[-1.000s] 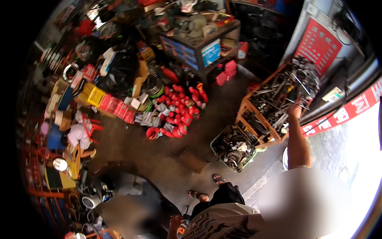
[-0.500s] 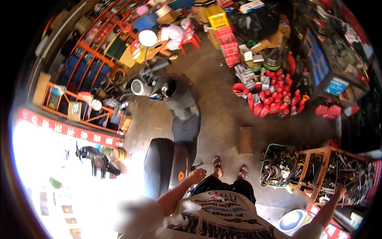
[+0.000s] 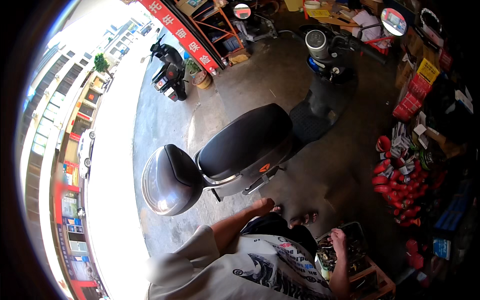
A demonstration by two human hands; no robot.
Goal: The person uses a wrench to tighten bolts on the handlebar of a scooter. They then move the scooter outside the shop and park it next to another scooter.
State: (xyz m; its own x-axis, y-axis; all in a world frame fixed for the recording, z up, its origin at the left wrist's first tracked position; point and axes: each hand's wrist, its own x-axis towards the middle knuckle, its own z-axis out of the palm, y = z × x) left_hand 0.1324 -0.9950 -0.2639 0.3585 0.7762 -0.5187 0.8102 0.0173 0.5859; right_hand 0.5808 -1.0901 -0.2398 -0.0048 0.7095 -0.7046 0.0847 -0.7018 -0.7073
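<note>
A dark scooter (image 3: 245,142) with a long black seat stands in front of me, a glossy grey top box (image 3: 172,180) at its rear. My left hand (image 3: 263,205) is closed, fingers curled in with nothing showing in them, a little short of the scooter's side and apart from it. My right hand (image 3: 338,241) is held above a crate of metal parts and tools (image 3: 356,232). Its fingers are drawn together; whatever they may hold is too small or hidden. Part of a wooden tool rack (image 3: 377,280) shows beside that forearm.
Red bottles (image 3: 400,182) lie heaped on the floor to the right, below stacked cartons (image 3: 412,97). Another scooter (image 3: 169,72) and a potted plant (image 3: 202,80) stand by the doorway at left. A seated person (image 3: 367,25) is at the back. Orange shelving (image 3: 220,25) rises near the entrance.
My view has swung left toward the street, bringing the top box into sight. My right hand has come away from the tool rack to above the crate. The left hand stays closed near the scooter.
</note>
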